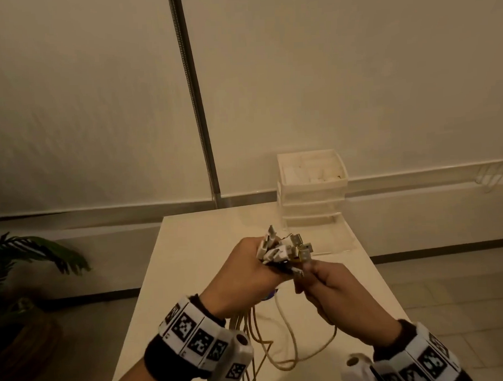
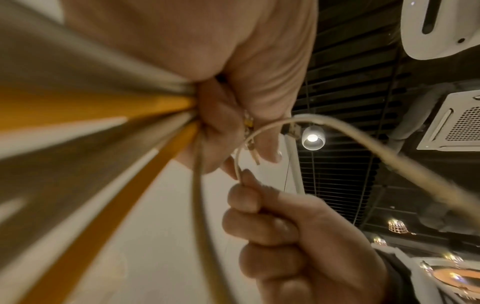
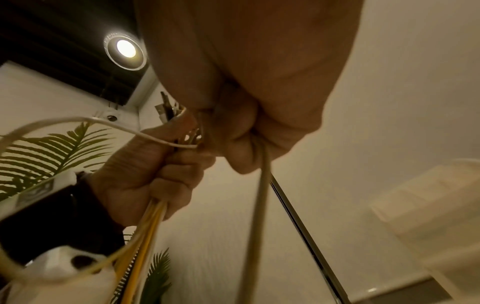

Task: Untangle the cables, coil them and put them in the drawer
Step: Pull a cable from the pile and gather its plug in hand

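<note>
My left hand [image 1: 255, 272] grips a bundle of white and yellow cables [image 1: 251, 338] held above the table, their USB plugs [image 1: 287, 247] fanning out of the top of the fist. The cable lengths hang below the hand toward the table's near edge. Right beside it, my right hand [image 1: 325, 288] is curled round one beige cable [image 3: 259, 205] that loops down and back [image 1: 315, 353]. In the left wrist view the right hand's fingers [image 2: 272, 224] pinch that cable [image 2: 262, 131] just under the left thumb. The white drawer unit [image 1: 312, 187] stands at the table's far right.
The white table [image 1: 196, 267] runs from me toward the wall. A clear tray or drawer front [image 1: 337, 241] lies before the drawer unit. A potted palm [image 1: 31, 257] stands on the floor at left, and a metal pole [image 1: 196, 106] rises behind the table.
</note>
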### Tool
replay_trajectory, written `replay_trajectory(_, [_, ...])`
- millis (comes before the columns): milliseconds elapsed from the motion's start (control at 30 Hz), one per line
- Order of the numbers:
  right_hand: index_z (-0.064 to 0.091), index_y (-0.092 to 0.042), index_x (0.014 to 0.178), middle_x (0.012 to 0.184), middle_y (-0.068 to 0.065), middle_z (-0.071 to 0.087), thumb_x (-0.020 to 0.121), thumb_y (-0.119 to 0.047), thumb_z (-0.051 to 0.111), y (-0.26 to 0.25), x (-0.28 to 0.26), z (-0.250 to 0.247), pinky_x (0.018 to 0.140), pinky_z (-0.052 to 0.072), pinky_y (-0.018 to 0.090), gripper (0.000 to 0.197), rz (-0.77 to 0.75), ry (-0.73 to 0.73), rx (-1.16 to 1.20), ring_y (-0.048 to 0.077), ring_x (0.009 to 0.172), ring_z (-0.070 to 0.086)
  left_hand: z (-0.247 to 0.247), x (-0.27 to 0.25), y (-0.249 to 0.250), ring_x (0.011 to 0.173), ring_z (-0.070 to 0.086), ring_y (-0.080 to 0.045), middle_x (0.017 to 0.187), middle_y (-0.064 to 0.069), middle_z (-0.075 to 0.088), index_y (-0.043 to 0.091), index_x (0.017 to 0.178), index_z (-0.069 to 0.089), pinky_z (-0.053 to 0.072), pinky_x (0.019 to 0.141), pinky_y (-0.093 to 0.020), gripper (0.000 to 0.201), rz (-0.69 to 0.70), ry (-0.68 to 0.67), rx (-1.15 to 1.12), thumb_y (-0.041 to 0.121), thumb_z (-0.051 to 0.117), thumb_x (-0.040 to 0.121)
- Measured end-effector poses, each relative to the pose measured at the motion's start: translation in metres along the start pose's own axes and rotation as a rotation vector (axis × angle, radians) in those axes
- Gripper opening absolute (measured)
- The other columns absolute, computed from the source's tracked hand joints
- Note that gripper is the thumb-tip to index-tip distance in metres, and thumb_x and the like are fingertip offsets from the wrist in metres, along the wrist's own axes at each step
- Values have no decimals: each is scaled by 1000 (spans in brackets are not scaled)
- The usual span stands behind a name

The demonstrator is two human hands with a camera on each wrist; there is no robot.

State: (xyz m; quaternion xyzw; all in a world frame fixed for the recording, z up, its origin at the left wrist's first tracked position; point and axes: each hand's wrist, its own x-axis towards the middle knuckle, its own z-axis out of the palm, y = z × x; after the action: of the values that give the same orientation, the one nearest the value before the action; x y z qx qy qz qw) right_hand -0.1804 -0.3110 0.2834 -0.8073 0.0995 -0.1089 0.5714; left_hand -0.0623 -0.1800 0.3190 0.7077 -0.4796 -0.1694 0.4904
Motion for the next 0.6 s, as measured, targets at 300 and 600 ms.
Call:
replay_trajectory(300, [59,-1,78,54,5,34,99,-22,48,7,-5,-4,44,23,28,32,48,-20,137,14,45,25,-17,-1,2,73,65,3,86,8,71,17,99,66,50,66,-13,24,15,81,-68,-3,66,85])
replay_trajectory(600, [57,-10,70,52,2,32,101,-18,46,125,-63,-29,45,25,25,33,300,19,34,15,46,26,-96,-4,-7,48,37,-13,60,-1,44,15,84,58,31,39,-23,15,-13,657,-359,5,57,94])
